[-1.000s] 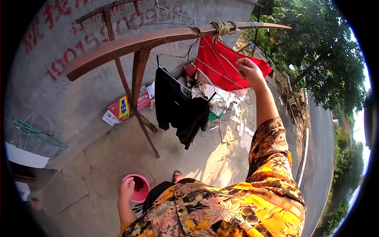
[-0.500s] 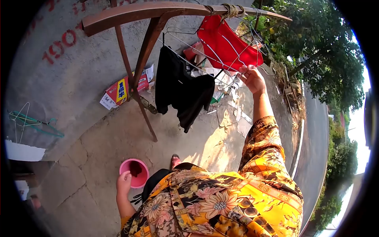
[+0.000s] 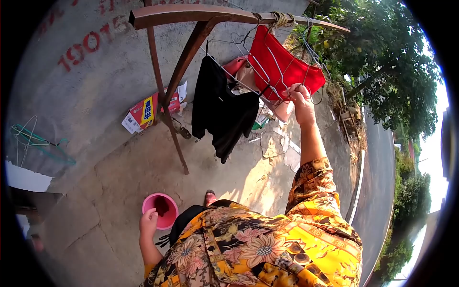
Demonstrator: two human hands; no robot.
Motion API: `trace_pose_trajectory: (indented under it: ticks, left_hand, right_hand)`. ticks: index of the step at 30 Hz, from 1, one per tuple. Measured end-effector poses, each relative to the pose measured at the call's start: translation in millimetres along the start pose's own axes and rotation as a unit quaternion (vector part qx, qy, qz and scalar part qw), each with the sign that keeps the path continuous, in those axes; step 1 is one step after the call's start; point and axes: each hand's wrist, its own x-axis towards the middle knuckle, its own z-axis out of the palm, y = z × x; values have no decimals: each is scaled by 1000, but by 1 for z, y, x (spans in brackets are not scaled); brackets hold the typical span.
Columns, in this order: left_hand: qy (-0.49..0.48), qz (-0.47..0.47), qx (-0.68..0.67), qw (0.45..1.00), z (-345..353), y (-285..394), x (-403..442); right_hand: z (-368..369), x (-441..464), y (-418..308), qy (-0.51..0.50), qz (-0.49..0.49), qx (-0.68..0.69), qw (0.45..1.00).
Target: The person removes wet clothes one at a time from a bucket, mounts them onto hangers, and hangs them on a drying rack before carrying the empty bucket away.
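My right hand (image 3: 302,99) is raised, its fingers pinched at the lower edge of a red garment (image 3: 286,61). Thin wire hangers (image 3: 270,76) cross in front of the red cloth, close to my fingertips. Left of it, a black garment (image 3: 222,107) hangs from another hanger. My left hand (image 3: 148,224) is low, fingers curled together, over the near left side of a pink bucket (image 3: 174,221). Something dark red (image 3: 161,206) lies in the bucket. Whether the left fingers grip its rim I cannot tell.
A brown metal rack (image 3: 191,15) spans overhead, with a slanted leg (image 3: 177,138) reaching down. A red and yellow carton (image 3: 147,113) leans by the grey wall (image 3: 105,81). Green and white hangers (image 3: 40,141) are at far left. A road (image 3: 377,158) and trees (image 3: 382,62) lie right.
My right hand has come slightly lower, still at the red garment's lower edge. The view has shifted a little, so rack and garments sit lower. My left hand stays by the bucket.
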Motion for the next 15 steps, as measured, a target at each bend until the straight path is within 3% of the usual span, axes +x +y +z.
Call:
trace_pose_trajectory:
  ticks: [4,8,9,12,14,15]
  left_hand:
    - [-6,-19,7,1000,-8,20,3]
    - [6,-13,-25,1000,-8,-11,19]
    - [10,-8,-35,999,-9,-14,16]
    - [-11,-56,0,998,-6,-45,11]
    - [-8,-71,12,997,-3,-80,11]
    - [-44,-94,16,994,-2,-99,10]
  right_hand:
    - [5,-7,-16,151,-219,-44,963]
    - [-25,-4,-30,304,-198,12,932]
    - [-24,-10,-40,351,-167,37,921]
    - [-143,-15,2,388,-50,155,907]
    - [-231,-47,73,423,59,141,893]
    - [-255,-82,122,388,117,131,905]
